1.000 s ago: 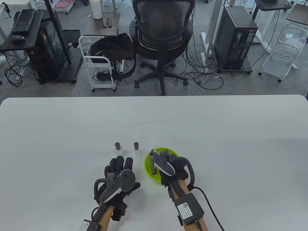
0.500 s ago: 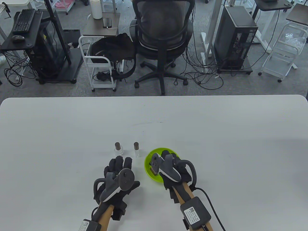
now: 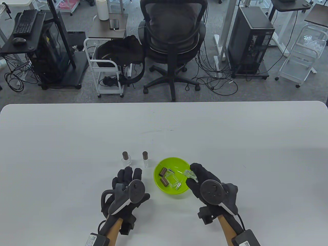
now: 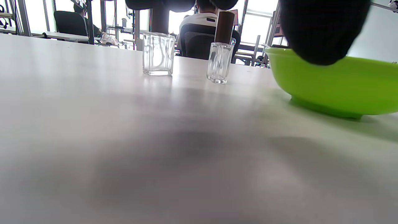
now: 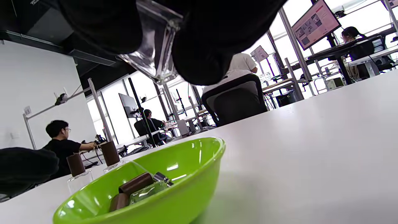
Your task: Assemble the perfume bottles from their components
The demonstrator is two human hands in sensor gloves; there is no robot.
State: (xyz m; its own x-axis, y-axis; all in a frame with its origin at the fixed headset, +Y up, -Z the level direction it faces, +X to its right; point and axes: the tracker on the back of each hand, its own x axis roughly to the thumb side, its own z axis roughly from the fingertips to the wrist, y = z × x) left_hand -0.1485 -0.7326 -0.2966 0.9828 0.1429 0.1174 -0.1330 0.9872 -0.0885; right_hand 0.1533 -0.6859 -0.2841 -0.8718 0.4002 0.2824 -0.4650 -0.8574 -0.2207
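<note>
So the right hand (image 3: 205, 183) has a clear glass bottle body (image 3: 190, 174) pinched between thumb and fingers, held just above the near right rim of the lime-green bowl (image 3: 158, 184). From the right wrist view the glass (image 5: 152, 49) is square-sided, thick-walled and empty, tilted in the grip with no cap on it. I'd say this is the fetching step for a third bottle: the body is out, the fittings are not.

Left in the bowl I can see two brown cylindrical caps (image 3: 163, 171), another clear bottle lying on its side (image 3: 171, 178) and what looks like a small sprayer piece, too small to be sure. Two finished bottles (image 3: 126, 159) stand upright with brown caps on, side by side just left of the bowl.

The left hand (image 3: 128, 188) lies flat on the table, fingers straight, holding nothing. Next, I reckon, the body wants standing upright or passing to that idle hand, so the right can go back for a sprayer and cap. Smooth glass in gloves may slip.
</note>
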